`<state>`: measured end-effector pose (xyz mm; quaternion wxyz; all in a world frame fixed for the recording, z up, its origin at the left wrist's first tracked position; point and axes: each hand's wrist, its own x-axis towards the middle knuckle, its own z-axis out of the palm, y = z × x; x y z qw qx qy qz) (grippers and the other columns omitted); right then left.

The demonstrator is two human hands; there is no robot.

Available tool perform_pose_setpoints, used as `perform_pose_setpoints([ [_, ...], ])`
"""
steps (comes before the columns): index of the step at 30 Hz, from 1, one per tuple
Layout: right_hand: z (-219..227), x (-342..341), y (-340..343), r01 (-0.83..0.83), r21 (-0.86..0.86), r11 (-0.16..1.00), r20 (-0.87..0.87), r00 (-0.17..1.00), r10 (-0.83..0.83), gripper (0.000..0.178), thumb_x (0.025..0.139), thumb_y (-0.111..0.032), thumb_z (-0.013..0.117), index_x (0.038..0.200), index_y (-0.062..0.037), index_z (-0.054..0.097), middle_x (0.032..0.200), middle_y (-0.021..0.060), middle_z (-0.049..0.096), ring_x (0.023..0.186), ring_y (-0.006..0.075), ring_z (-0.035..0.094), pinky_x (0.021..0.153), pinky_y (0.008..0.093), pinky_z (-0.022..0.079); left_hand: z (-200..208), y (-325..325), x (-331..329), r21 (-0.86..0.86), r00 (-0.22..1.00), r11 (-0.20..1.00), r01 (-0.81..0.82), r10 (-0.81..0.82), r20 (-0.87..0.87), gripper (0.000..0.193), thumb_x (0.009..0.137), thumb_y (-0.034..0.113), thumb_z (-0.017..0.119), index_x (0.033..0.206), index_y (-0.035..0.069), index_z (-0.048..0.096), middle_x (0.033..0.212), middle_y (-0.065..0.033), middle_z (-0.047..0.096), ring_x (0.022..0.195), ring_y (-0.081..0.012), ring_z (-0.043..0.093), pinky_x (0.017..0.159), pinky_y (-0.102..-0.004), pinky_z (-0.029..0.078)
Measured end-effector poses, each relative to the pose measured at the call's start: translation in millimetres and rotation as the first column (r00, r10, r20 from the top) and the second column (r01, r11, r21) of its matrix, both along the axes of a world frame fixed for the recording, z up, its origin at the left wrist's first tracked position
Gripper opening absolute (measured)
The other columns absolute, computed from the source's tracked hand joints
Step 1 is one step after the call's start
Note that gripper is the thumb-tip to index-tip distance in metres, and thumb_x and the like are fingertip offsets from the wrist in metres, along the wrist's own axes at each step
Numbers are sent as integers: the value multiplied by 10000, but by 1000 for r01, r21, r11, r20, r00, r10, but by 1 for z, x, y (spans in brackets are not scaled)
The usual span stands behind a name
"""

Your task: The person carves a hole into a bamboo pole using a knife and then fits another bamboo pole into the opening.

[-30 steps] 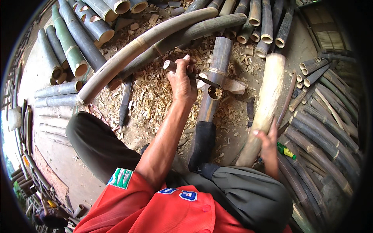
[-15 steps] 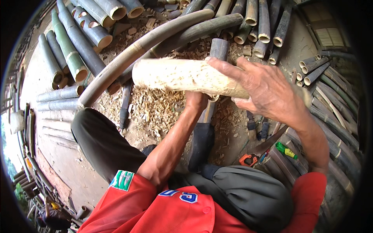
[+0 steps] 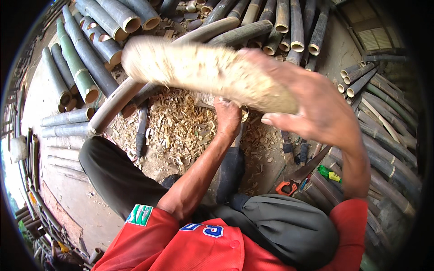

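My right hand [image 3: 312, 101], blurred by motion, is closed round the right part of a thick, pale wooden club [image 3: 190, 65]. The club's surface is rough and frayed, and it lies slantwise across the upper middle, its far end to the left. Just below it, my left hand [image 3: 227, 116] is a closed fist with the thumb on top. What this fist grips is mostly hidden by the hand and the club. A small round end [image 3: 244, 114] shows at its right side, and a pale flat piece at its left.
Wood shavings [image 3: 181, 126] cover the ground between my legs. A curved pole [image 3: 115, 105] lies at the left, partly behind the club. Bamboo tubes [image 3: 77, 65] are stacked far left, with more at the back and right. An orange-handled saw [image 3: 287, 187] lies near my right knee.
The club has swung up and left and is now blurred, with my right hand moving along. My left hand stays low, closed. The view has shifted slightly.
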<state>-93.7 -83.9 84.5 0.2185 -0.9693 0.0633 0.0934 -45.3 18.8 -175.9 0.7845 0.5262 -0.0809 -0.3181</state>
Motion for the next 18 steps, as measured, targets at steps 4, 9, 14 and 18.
perform_pose_setpoints([
  [4,-20,-14,12,50,284,958,189,976,-107,960,771,-165,785,1617,-212,332,1275,231,650,1126,395,675,1009,446,534,-12,12,0,442,832,878,185,-379,405,369,1007,186,636,1303,-6,529,1149,-124,669,1015,-200,643,862,-347,556],
  [9,-21,-10,3,89,27,996,-255,964,-79,933,796,-215,773,1616,-186,328,1396,248,598,1183,416,653,1037,451,518,12,4,-11,92,997,994,-54,59,-52,380,1021,259,611,1258,-30,543,1186,-158,648,1057,-239,643,985,-419,512],
  [14,-28,-21,-2,170,232,958,106,974,-199,1010,777,-275,829,1615,-76,302,1465,269,542,1330,367,565,1141,413,422,14,27,-4,9,991,991,-132,132,1,158,950,116,656,860,-14,659,785,-24,642,750,-105,574,693,-284,481],
  [18,-35,-32,0,264,373,889,176,921,-348,1091,750,-328,889,1616,-33,295,1525,212,498,1415,283,474,1202,396,334,49,43,3,91,981,990,111,-124,152,207,943,159,667,833,-17,671,728,-19,614,677,-95,515,651,-285,426],
])
